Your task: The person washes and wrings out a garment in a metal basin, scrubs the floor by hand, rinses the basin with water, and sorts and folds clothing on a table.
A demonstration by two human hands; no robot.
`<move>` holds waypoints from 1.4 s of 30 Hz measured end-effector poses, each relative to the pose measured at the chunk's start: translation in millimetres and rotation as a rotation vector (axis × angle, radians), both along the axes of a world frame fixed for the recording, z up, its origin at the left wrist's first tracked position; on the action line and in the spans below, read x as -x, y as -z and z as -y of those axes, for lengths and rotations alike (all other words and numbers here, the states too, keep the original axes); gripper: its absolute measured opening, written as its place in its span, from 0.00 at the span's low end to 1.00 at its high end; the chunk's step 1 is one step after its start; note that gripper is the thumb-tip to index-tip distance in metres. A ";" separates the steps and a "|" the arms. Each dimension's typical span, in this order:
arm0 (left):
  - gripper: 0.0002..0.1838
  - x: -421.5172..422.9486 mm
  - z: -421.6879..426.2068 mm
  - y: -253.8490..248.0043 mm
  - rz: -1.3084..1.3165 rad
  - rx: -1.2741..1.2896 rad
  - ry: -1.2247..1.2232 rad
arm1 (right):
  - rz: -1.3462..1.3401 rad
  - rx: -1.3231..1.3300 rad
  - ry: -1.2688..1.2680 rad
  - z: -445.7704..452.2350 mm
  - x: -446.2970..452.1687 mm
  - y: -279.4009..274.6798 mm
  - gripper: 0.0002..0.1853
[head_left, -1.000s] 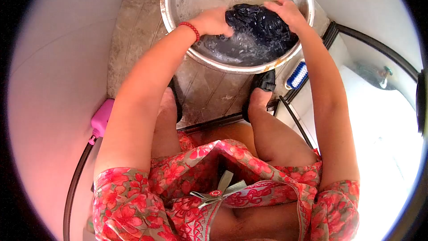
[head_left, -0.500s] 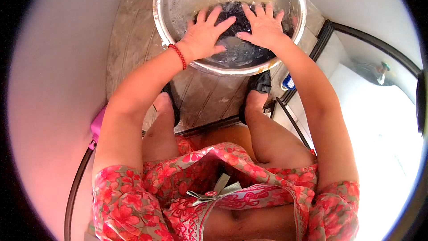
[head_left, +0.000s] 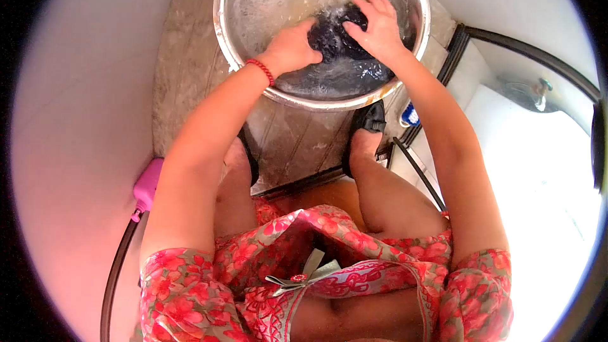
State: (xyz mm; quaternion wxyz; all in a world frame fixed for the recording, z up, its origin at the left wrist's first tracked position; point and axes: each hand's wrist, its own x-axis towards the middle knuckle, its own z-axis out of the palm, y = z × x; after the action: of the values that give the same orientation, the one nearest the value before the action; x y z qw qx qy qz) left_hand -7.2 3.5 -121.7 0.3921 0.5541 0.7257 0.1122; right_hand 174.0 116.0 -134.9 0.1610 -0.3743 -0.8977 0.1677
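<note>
A round metal basin [head_left: 316, 102] holds foamy, murky water [head_left: 269, 0]. In it lies a wet, dark cloth [head_left: 339, 39], partly under water and bunched between my two hands. My left hand [head_left: 292, 47], below a red bead bracelet [head_left: 261, 71], has its fingers curled against the cloth's left side. On the opposite side my right hand [head_left: 382, 30] curves over the cloth, its thumb pressed toward the middle. Some fingertips are hidden by the cloth and water.
Black shoes [head_left: 370, 117] stand just below the basin on the brownish floor [head_left: 285, 145]. A blue-and-white brush [head_left: 410, 114] lies beside a black-framed panel [head_left: 457, 50] on the right. At left, a pink object [head_left: 148, 183] joins a dark hose [head_left: 117, 272].
My hands were spread flat over the cloth; now their fingers have curled in around it. The cloth is bunched higher between them, and the left hand has turned inward.
</note>
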 end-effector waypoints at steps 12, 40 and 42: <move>0.21 14.4 20.2 -64.2 1.338 0.327 -0.849 | -0.534 1.212 0.286 62.3 -19.7 -77.0 0.22; 0.33 -28.9 36.3 -7.3 -0.323 0.037 0.320 | 0.694 0.125 -0.004 48.8 21.2 -15.0 0.55; 0.30 -27.2 23.2 -4.4 -0.260 0.019 0.276 | 0.790 0.251 0.054 46.5 29.6 -17.0 0.55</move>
State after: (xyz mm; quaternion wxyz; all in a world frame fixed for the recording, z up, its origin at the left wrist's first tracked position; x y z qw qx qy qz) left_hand 20.0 -19.7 -117.3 0.3121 0.6544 0.6884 -0.0220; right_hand 144.5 69.5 -117.9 -0.2385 -0.4502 -0.8528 0.1151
